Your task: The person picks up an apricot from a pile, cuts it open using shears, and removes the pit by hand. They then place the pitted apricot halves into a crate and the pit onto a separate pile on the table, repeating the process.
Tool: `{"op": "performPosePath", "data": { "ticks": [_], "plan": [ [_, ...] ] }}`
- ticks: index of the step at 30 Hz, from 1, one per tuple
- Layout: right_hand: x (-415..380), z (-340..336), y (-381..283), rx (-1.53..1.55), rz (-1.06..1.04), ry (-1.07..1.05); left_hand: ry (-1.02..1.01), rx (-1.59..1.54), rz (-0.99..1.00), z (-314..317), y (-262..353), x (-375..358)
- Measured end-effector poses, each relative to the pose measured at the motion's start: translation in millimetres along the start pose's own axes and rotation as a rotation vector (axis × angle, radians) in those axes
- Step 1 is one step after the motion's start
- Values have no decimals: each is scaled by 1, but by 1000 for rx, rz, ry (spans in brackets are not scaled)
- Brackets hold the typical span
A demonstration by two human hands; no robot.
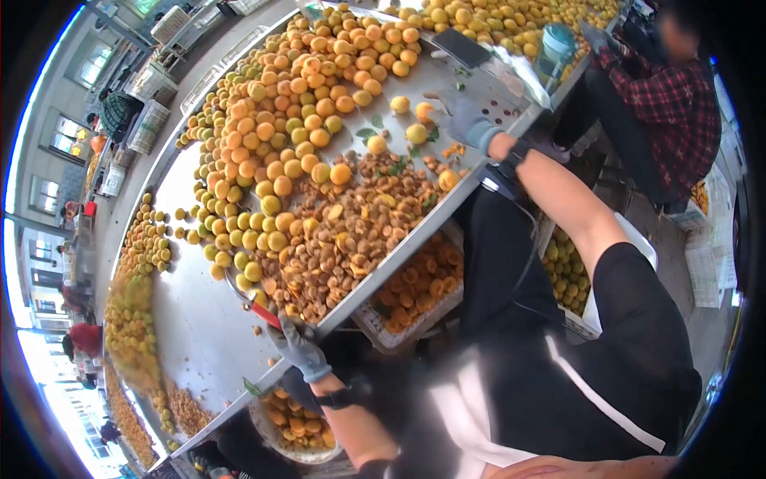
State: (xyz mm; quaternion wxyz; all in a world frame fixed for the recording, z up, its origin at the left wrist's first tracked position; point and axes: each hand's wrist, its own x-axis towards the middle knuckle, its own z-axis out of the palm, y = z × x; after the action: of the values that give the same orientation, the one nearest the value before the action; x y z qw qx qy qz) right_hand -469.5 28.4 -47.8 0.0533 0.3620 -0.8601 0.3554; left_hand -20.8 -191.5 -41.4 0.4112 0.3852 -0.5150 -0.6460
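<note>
My left hand (299, 348), in a grey glove, is closed around a red-handled knife (266, 314) at the near edge of the metal table. The knife's thin, curved metal end points away from me, beside green-yellow apricots. Farther right, my gloved right hand (469, 121) reaches over the table, its fingers closed about an orange apricot (424, 112). A few loose apricots (416, 133) and green leaves lie near it. Between my hands spreads a heap of brown apricot pits (343, 239). Behind the pits is a large pile of whole apricots (279, 128).
A crate of orange apricot halves (415, 289) stands below the table edge; a tub of apricots (297, 427) is lower left. A phone (461, 49) and a blue-lidded cup (558, 44) rest at the far right. A person in a plaid shirt (666, 112) sits at right.
</note>
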Motion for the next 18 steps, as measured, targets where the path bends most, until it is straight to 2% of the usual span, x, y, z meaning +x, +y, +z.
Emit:
{"op": "performPosePath", "data": {
  "ticks": [2,4,5,6,8,9,12,13,14,16,18],
  "plan": [
    [36,16,0,-10,13,4,4,43,37,-2,0,1],
    [65,22,-9,-102,387,-234,-69,92,85,-5,-3,3],
    [74,43,8,-159,303,-113,-62,117,57,-5,-1,2],
    [80,49,7,-159,297,-114,-57,114,59,-3,1,3],
    [86,65,6,40,359,-236,-69,133,49,-4,1,5],
    [84,71,1,36,357,-244,-58,125,34,-7,-1,9],
    [78,86,-23,114,168,-328,-54,95,-1,-12,-1,18],
    [79,96,-22,263,194,-308,-55,111,-1,-13,0,21],
    [89,99,-20,259,193,-320,-46,109,-9,-13,1,22],
    [108,85,-48,415,141,-143,-65,85,-26,-15,1,24],
    [166,125,-6,452,47,-52,-67,87,-58,-16,3,27]
  ]
}}
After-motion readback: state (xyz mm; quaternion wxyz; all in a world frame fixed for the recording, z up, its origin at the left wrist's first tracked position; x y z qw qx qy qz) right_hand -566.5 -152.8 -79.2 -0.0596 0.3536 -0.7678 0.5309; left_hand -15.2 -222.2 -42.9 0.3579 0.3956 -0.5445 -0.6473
